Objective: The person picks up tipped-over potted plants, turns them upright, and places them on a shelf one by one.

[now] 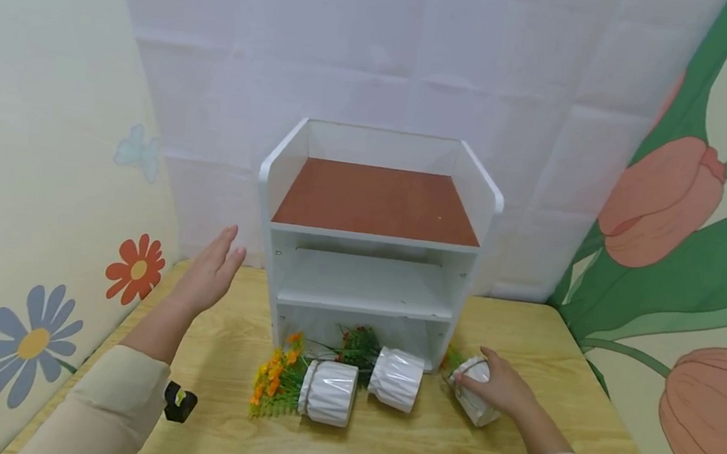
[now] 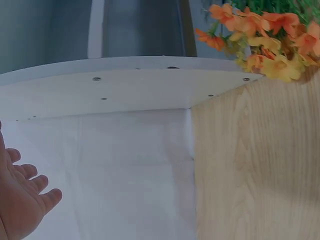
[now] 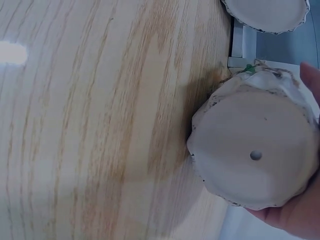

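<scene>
My right hand grips a white ribbed flowerpot at the right front of the shelf unit, thumb on one side and fingers on the other. The pot is tilted, its plant end towards the shelf; the right wrist view shows its base with a small hole. My left hand is raised to the left of the shelf unit, fingers extended, holding nothing. Two more white pots lie on their sides: one with orange and yellow flowers, the other with a green, red-dotted plant.
A white shelf unit with a brown top panel stands at the back of the wooden table. The lying pots are in front of its lowest compartment. White cloth hangs behind, and painted walls flank both sides.
</scene>
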Demonstrator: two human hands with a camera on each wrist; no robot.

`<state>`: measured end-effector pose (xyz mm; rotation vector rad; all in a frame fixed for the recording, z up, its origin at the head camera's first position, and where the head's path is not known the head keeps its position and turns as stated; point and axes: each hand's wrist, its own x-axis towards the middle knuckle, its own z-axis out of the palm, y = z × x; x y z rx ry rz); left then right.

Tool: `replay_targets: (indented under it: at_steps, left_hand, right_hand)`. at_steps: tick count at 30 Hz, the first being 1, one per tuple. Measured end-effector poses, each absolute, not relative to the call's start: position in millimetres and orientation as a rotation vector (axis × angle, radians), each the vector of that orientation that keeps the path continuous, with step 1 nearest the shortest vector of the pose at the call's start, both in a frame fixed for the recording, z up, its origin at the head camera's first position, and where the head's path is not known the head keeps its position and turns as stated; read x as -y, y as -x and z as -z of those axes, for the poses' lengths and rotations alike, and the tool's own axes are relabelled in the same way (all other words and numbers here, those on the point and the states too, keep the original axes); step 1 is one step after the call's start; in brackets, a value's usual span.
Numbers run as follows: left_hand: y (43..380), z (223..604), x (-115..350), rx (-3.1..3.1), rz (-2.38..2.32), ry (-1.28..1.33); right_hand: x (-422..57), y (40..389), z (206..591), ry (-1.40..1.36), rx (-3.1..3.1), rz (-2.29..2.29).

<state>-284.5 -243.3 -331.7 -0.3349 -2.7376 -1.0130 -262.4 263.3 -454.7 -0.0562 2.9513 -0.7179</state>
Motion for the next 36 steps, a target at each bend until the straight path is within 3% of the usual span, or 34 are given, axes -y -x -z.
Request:
replay_targets:
  at_steps: [36]
  left_hand:
    - [302,236,200,2.477,1.512,0.337]
  right_hand:
    - [-262,262,458,0.022,-2.929,0.738]
